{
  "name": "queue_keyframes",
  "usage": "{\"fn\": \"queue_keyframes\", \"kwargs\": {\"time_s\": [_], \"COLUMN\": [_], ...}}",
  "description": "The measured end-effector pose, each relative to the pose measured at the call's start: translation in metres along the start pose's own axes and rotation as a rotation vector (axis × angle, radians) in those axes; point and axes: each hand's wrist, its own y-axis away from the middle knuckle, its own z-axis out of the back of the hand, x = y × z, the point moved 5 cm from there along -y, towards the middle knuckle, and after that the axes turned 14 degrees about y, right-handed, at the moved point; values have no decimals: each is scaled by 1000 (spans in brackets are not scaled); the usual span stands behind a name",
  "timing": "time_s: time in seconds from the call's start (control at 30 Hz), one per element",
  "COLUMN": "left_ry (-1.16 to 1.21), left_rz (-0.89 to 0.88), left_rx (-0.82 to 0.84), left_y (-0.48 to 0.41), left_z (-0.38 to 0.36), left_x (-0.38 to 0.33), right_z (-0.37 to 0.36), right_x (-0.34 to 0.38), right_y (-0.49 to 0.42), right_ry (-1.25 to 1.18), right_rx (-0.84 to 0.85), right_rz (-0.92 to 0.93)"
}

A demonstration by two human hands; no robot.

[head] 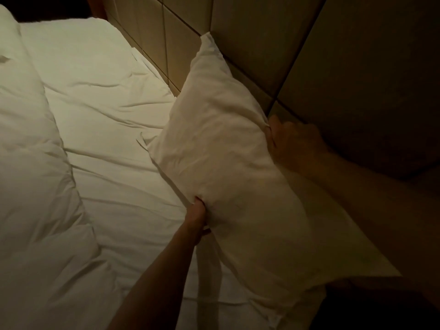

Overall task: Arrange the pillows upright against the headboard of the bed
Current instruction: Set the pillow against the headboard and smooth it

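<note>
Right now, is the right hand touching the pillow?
Touching. The head view shows the right hand holding the pillow at its edge by the headboard, with the cloth puckered around the grip.

White pillow (pixel 228 148), beige panelled headboard (pixel 262 44)

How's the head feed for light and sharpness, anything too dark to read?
Head view: dim, warm light; sheet at left brightest; headboard and right hand on the pillow in deep shadow, the hand slightly soft; left hand at the pillow's lower edge reads clearly.
</note>
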Motion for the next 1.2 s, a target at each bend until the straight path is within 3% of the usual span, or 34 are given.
{"fn": "queue_keyframes", "kwargs": {"time_s": [0.3,0.57,0.7,0.8,0.93,1.07,1.2], "left_ry": [-68,-184,-448,-799,-1183,-1484,-1736], "left_rz": [-67,-240,-586,-847,-1154,-1304,-1543], "left_rx": [31,17,-27,-24,-36,-139,-58], "left_y": [12,45,72,89,101,100,111], "left_z": [13,21,5,-23,-68,-116,-163], "left_x": [-6,-21,-50,-78,-119,-167,-202], "right_z": [7,38,32,16,3,-6,-12], "right_x": [-7,-33,-48,-57,-64,-71,-76], "right_y": [19,39,68,97,124,137,146], "right_ry": [1,-59,-26,100,212,153,160], "right_rx": [7,-4,113,187,169,29,-15], "right_rz": [-22,-108,-166,-114,-112,-171,-234]}}
